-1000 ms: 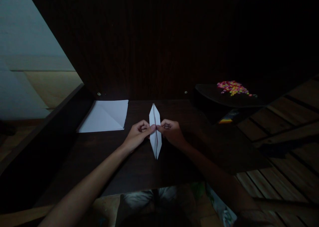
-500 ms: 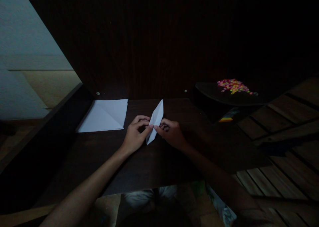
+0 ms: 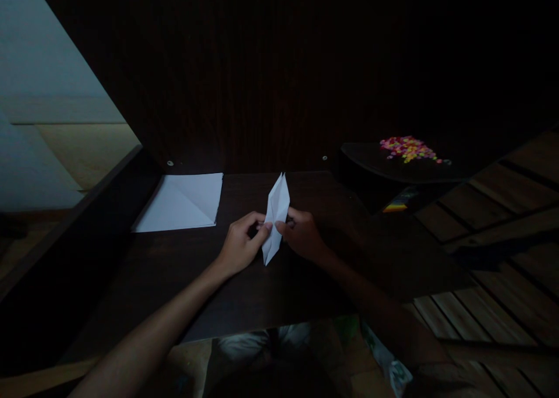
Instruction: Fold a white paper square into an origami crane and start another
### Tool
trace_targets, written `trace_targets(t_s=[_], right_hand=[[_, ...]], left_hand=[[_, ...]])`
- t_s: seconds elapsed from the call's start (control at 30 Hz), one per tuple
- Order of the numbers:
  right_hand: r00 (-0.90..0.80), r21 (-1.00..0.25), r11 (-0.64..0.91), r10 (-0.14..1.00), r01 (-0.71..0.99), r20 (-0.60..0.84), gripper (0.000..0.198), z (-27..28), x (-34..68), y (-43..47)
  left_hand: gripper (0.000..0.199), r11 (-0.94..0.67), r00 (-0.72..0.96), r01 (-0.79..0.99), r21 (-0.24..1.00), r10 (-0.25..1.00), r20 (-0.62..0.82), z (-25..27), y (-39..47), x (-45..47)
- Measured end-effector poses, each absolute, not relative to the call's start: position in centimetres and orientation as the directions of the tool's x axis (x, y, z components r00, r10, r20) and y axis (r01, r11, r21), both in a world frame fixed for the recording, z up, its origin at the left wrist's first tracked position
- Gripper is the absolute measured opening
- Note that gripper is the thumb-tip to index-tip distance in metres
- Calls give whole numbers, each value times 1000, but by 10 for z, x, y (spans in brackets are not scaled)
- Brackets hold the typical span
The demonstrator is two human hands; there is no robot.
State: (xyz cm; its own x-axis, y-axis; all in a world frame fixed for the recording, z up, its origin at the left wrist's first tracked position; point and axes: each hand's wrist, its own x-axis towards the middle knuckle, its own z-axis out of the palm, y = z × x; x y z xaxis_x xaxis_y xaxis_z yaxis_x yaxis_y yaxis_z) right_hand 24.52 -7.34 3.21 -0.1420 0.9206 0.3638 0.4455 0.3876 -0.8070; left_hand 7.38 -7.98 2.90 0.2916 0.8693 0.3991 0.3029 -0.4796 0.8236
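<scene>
Between my two hands is a narrow piece of folded white paper [image 3: 276, 203], with pointed ends at top and bottom and a crease down its middle. My left hand [image 3: 241, 240] pinches its left edge, thumb on the front face. From the other side my right hand [image 3: 303, 233] grips it, with the thumb pressed near the centre crease and the fingers behind, partly hidden. The far end of the paper shows two separate tips. Left of my hands, a stack of white paper sheets [image 3: 183, 203] lies flat, its top sheet creased diagonally.
The dark wooden desk [image 3: 209, 305] has a tall back panel [image 3: 244, 83] and a raised left side [image 3: 74, 223]. On a rounded shelf [image 3: 367, 159] at right sits a pile of small colourful pieces [image 3: 408, 148]. Slatted wood [image 3: 471, 319] lies beyond the desk at right.
The folded paper has turned more upright and opened along its middle, so its tips now show apart. Both hands have shifted slightly toward me, still gripping it.
</scene>
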Motion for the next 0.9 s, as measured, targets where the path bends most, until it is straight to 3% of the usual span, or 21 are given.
trace_targets(t_s=[0.17, 0.33, 0.47, 0.63, 0.73, 0.9], right_hand=[[-228, -913, 326, 935, 246, 272, 26, 31, 251, -72], [-303, -945, 283, 926, 162, 225, 31, 35, 254, -73], [-359, -954, 282, 905, 101, 229, 31, 35, 256, -70], [-248, -902, 412, 894, 129, 373, 26, 33, 254, -64], [-225, -941, 335, 921, 40, 318, 24, 32, 252, -64], [-121, -969, 246, 962, -20, 246, 42, 32, 250, -64]], left_hand=[[24, -321, 268, 185, 929, 926, 267, 31, -79, 72], [22, -281, 173, 101, 954, 950, 261, 35, -77, 73], [37, -109, 195, -51, 993, 974, 117, 37, -75, 74], [31, -105, 216, -11, 994, 971, 105, 35, -73, 74], [30, -121, 171, -20, 992, 978, 123, 33, -72, 73], [36, -84, 198, -52, 995, 976, 93, 30, -71, 73]])
